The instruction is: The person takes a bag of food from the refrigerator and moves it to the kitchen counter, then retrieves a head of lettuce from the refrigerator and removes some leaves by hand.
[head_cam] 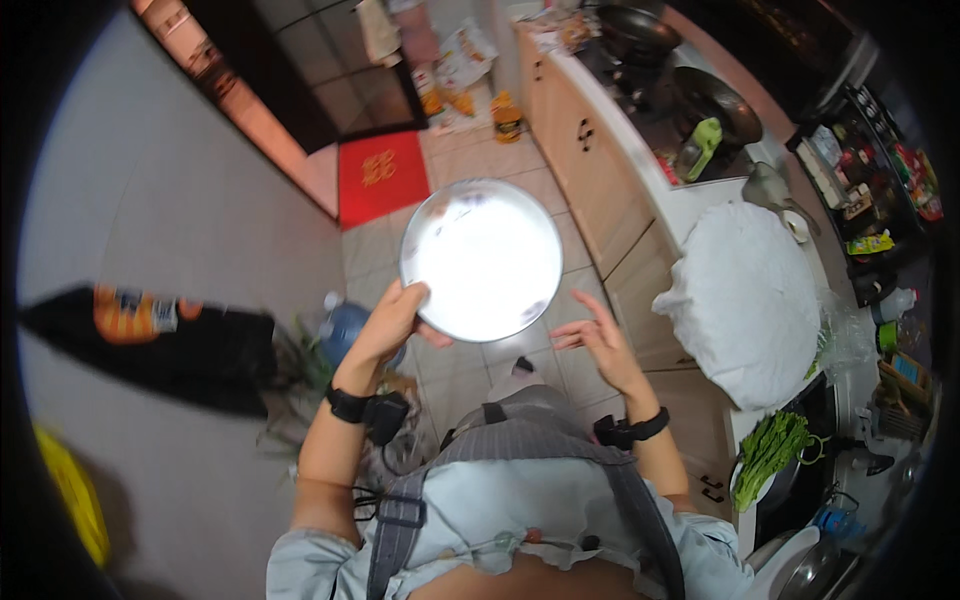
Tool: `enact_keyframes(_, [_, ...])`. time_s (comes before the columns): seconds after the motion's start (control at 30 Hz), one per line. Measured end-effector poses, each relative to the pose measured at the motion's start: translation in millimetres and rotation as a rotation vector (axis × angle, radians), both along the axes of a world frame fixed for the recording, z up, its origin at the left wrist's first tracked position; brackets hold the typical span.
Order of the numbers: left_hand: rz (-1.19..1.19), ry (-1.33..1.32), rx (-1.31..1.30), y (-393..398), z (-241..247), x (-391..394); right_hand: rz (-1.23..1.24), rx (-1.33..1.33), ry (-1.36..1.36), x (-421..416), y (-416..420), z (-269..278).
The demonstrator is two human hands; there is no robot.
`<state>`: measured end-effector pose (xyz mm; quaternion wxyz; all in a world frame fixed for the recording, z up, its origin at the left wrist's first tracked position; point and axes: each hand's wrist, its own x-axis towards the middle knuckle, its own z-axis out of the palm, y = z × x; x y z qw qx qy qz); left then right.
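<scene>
A round white plate [487,262] with a thin dark rim and faint floral marks is held out in front of my body, above the tiled floor. My left hand [401,315] grips its lower left edge, thumb on the upper face and fingers underneath. The plate's face is bright with glare, and nothing lies on it. Just off the lower right edge, my right hand [596,337] is held with fingers apart, holding nothing. Each wrist wears a black strap; a dark box is on the left one.
To the right runs a counter with a white cloth-like cover [750,307], leafy greens [776,457] by the sink, and pans [712,105] on the stove. A red mat [382,176] lies by the door. An oil bottle [506,120] and a blue water jug [349,330] stand on the floor.
</scene>
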<state>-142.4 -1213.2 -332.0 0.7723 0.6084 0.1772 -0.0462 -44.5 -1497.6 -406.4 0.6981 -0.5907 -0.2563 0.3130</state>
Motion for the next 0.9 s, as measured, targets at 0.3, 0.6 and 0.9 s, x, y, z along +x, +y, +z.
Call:
enact_keyframes(0.3, [-0.160, 0.161, -0.103, 79.2, -42.3, 182.4, -0.075, 0.046, 0.205, 161.8, 125.7, -23.1])
enact_keyframes(0.6, [-0.771, 0.268, -0.077, 199.7, -99.0, 439.9, -0.395, 0.008, 0.369, 310.0, 201.8, -59.8])
enact_keyframes(0.9, [-0.495, -0.078, 0.379, 233.9, -138.0, 738.7, -0.764, -0.067, 0.369, 426.5, 237.3, -70.7])
